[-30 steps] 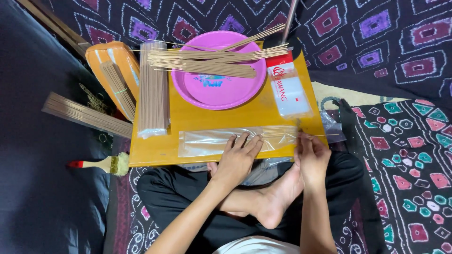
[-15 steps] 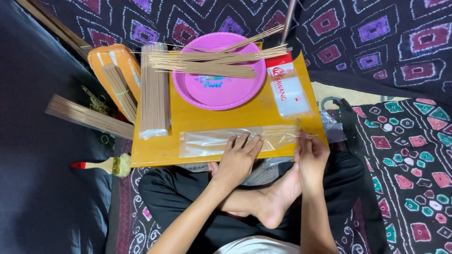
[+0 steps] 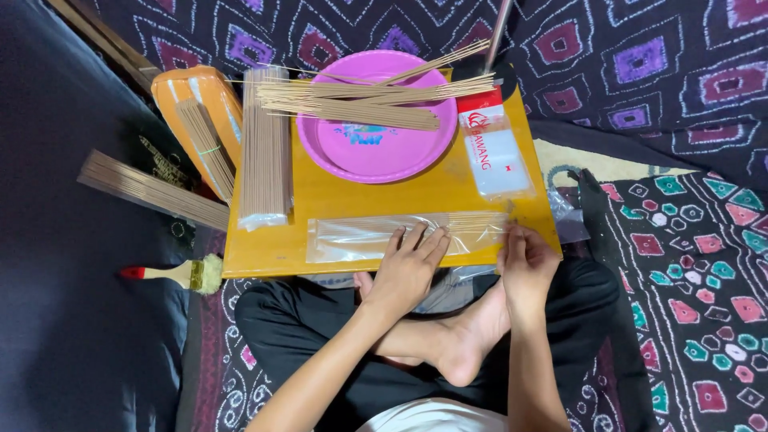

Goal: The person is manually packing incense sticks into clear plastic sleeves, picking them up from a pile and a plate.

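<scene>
Left hand [image 3: 406,270] flat on clear sleeve [image 3: 360,238]; right hand [image 3: 524,268] pinches sticks [image 3: 478,225] at mouth. Risk: thin sticks snap or tear plastic.

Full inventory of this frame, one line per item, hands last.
Low wooden table: one, yellow-orange, over the lap.
Round plastic plate: one, pink, table's far side.
Loose thin sticks: one pile, tan, across the plate.
Clear plastic sleeve: one, table's near edge, sticks partly inside.
Wrapped stick bundle: one, tan, left of the plate.
Packet of clear bags: one, red top, right of the plate.
Orange tray: one, left of the table, holding a small bundle.
Paintbrush: one, red handle, on the floor at left.
Left hand: flat on the sleeve.
Right hand: at the sleeve's open end.
</scene>
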